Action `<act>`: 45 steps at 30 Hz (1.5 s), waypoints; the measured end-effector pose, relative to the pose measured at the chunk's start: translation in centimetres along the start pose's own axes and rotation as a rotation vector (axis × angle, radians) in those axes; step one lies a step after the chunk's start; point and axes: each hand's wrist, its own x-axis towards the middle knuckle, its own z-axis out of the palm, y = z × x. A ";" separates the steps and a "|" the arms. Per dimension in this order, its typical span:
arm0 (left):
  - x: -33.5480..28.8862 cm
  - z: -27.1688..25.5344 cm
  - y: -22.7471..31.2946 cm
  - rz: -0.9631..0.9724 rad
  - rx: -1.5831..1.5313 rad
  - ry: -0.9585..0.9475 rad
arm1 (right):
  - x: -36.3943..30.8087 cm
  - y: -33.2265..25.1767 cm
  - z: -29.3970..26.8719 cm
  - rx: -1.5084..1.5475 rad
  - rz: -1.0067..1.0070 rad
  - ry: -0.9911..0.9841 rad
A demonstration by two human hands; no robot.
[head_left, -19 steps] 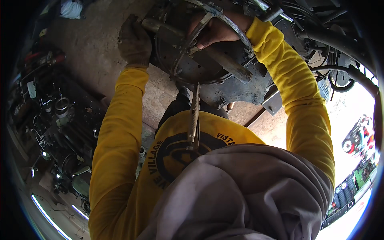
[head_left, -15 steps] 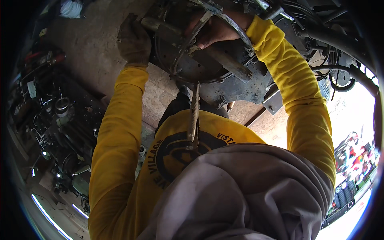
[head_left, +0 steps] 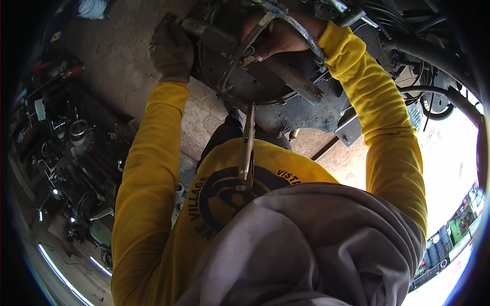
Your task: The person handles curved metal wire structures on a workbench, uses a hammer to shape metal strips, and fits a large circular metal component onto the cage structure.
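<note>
A round metal frame (head_left: 227, 76) with curved bars stands before me over a dark, pitted plate (head_left: 301, 116). My right hand (head_left: 286, 38), bare, reaches in through the bars. Its thumb and fingers close near a small metal fitting (head_left: 248, 57) on one bar; what they grip is partly hidden. My left hand (head_left: 172, 51), in a dark work glove, is curled at the left side beside the end of a thick metal bar (head_left: 196, 26); its fingertips are hidden. A metal tool with a knurled handle (head_left: 247, 145) juts toward me from the frame's near rim.
Dark machinery with an engine-like block (head_left: 81, 168) fills the left side. Hoses and pipes (head_left: 434, 56) crowd the upper right. A white bundle (head_left: 92, 8) lies at the far left on the concrete floor (head_left: 117, 56). Tyres (head_left: 436, 250) stand in bright daylight at right.
Both hands stay in nearly the same places, with the right hand shifted very slightly. A colourful blurred shape in the bright area at right is gone from view.
</note>
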 end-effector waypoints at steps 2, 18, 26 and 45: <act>0.0 0.0 0.3 -0.028 -0.016 -0.003 | -0.1 -0.1 0.0 -0.004 0.000 0.002; 0.0 0.0 0.2 -0.043 -0.017 0.005 | 0.0 -0.2 0.2 -0.008 0.000 0.000; -0.2 0.5 -0.5 0.022 -0.014 0.047 | -0.1 -0.5 0.3 -0.003 -0.005 0.003; 0.1 0.6 -0.5 0.033 0.013 0.071 | -0.2 -0.8 0.4 0.001 -0.012 0.022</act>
